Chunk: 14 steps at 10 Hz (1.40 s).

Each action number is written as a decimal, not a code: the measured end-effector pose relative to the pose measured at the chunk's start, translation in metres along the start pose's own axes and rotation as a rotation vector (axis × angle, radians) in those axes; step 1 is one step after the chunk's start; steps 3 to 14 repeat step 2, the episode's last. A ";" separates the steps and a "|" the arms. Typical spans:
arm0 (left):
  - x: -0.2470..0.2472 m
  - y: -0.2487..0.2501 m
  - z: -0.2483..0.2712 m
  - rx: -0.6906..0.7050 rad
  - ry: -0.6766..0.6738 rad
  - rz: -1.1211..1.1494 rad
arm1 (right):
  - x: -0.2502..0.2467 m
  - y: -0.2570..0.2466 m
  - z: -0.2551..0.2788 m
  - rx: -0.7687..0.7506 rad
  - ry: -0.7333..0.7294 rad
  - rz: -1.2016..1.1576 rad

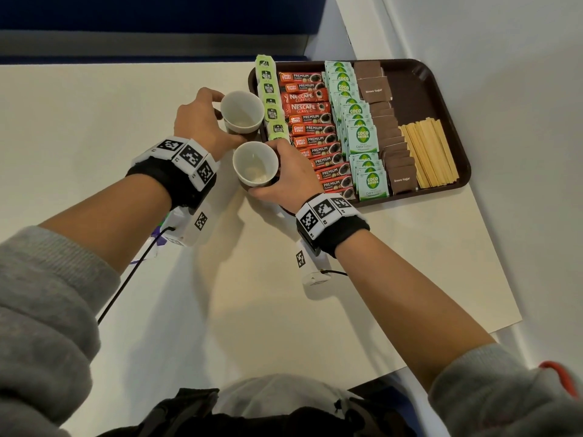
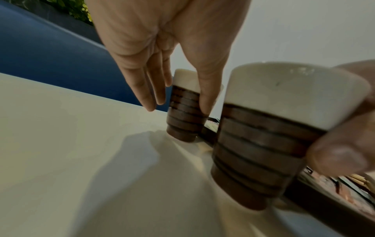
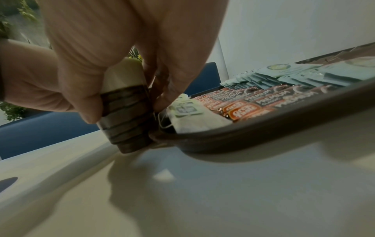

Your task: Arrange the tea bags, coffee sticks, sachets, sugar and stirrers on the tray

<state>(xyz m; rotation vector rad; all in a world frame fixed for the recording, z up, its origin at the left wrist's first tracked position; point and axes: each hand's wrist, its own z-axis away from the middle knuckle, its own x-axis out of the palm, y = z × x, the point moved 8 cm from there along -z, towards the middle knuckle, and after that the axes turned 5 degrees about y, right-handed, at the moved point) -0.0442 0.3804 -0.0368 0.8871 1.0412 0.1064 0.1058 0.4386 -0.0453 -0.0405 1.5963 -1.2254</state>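
Observation:
A brown tray (image 1: 413, 89) holds rows of green tea bags (image 1: 269, 99), red coffee sticks (image 1: 310, 127), green-and-white sugar sachets (image 1: 356, 127), brown sugar packets (image 1: 391, 143) and wooden stirrers (image 1: 429, 152). Two cups, white on top with ribbed brown bases, stand on the table against the tray's left rim. My left hand (image 1: 228, 119) grips the far cup (image 1: 249, 105) between thumb and fingers. My right hand (image 1: 268, 171) grips the near cup (image 1: 252, 159). In the right wrist view the near cup (image 3: 125, 121) touches the tray rim (image 3: 263, 137) beside a tea bag (image 3: 192, 118).
The cream table (image 1: 94, 121) stretches left and towards me. Its right edge (image 1: 492, 310) runs just past the tray. A dark blue panel (image 1: 157, 14) lies beyond the far edge, and a white wall (image 1: 504, 42) stands to the right.

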 end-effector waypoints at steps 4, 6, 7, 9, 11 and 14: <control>-0.024 -0.007 0.007 -0.035 0.070 -0.010 | -0.012 -0.007 0.012 0.010 0.020 -0.035; -0.024 -0.007 0.007 -0.035 0.070 -0.010 | -0.012 -0.007 0.012 0.010 0.020 -0.035; -0.024 -0.007 0.007 -0.035 0.070 -0.010 | -0.012 -0.007 0.012 0.010 0.020 -0.035; -0.024 -0.007 0.007 -0.035 0.070 -0.010 | -0.012 -0.007 0.012 0.010 0.020 -0.035; -0.024 -0.007 0.007 -0.035 0.070 -0.010 | -0.012 -0.007 0.012 0.010 0.020 -0.035; -0.024 -0.007 0.007 -0.035 0.070 -0.010 | -0.012 -0.007 0.012 0.010 0.020 -0.035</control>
